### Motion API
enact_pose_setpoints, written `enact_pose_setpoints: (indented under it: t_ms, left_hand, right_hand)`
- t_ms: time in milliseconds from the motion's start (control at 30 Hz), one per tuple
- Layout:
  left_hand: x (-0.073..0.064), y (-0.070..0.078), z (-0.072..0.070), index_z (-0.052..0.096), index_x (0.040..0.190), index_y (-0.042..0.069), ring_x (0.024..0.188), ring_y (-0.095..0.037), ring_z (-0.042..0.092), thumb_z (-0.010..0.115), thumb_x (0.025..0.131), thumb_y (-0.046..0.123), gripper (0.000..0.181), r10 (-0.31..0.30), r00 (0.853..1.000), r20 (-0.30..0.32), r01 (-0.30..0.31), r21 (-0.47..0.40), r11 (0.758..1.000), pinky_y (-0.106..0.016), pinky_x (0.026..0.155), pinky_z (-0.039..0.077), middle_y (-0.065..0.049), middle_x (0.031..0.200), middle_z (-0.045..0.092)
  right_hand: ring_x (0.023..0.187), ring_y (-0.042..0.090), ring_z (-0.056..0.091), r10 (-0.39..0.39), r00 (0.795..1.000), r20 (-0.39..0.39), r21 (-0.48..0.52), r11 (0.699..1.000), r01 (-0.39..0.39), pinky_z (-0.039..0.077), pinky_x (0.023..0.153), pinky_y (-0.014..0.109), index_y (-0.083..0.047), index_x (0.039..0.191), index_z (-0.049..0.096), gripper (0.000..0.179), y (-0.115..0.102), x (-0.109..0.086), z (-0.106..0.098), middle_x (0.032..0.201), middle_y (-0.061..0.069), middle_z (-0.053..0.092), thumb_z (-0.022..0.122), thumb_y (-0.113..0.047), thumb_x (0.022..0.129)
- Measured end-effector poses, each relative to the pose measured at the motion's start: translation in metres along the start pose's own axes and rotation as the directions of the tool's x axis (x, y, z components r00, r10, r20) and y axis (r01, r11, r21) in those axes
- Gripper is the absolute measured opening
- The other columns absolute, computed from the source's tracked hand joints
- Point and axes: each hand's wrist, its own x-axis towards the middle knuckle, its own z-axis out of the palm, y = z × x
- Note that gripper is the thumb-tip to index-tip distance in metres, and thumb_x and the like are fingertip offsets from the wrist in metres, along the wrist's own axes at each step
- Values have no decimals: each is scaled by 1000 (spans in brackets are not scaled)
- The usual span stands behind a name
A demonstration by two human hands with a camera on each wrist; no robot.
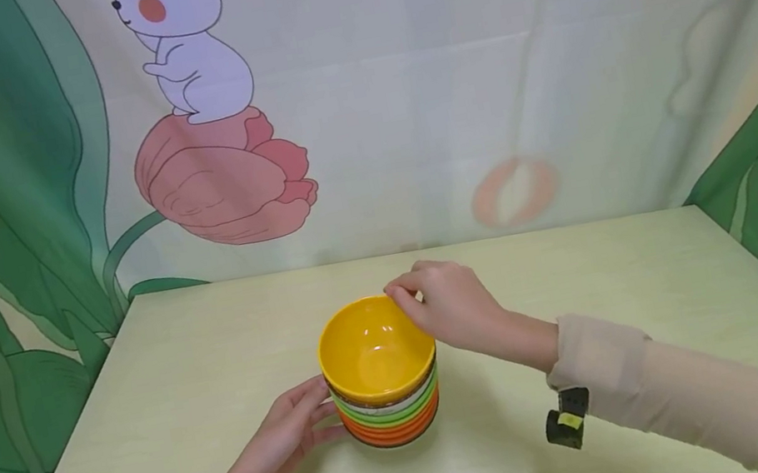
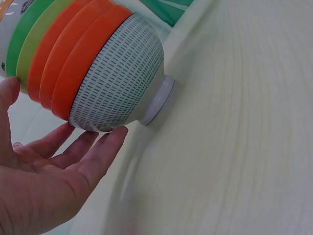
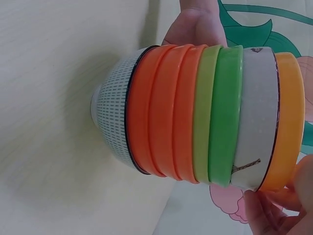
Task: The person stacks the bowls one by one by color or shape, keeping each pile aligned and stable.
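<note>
Left hand (image 1: 286, 443): nearest the viewer, fingers straight and relaxed, tips resting against the lower side of the bowl stack (image 1: 389, 412); grips nothing.
Bowl stack: nested, mid-table (image 1: 584, 276); patterned white base bowl (image 2: 122, 73), orange and green bowls above.
Yellow bowl (image 1: 368, 348): topmost.
Right hand (image 1: 448, 305): fingertips pinch the yellow bowl's far rim.
Handling note: steady the base; lift straight up so lower bowls stay seated.
Backdrop (image 1: 220, 154): flower-print cloth, behind.

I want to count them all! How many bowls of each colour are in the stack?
Yellow bowl: 1
White bowl: 1
Green bowls: 2
Orange bowls: 3
Patterned bottom bowl: 1
Total: 8 bowls
</note>
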Motion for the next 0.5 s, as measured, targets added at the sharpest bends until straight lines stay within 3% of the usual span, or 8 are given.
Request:
enact_pose_setpoints:
  t_ms: [300,500]
  left_hand:
    - [0,2,-1,33,138,-4,114,-23,54,47,93,44,67,0,999,-38,1,35,999,-41,94,49,-18,138,42]
    - [3,7,-5,38,137,1,119,-29,51,52,91,44,65,18,990,-137,0,127,992,-39,91,50,-18,139,42]
  right_hand:
    - [68,9,52,-40,998,-50,82,996,44,47,58,17,-14,106,69,23,17,-9,5,88,-4,64,50,-22,94]
    - [72,9,51,-52,994,-91,57,997,58,46,60,19,-15,111,66,25,34,-16,10,93,-4,62,47,-21,96]
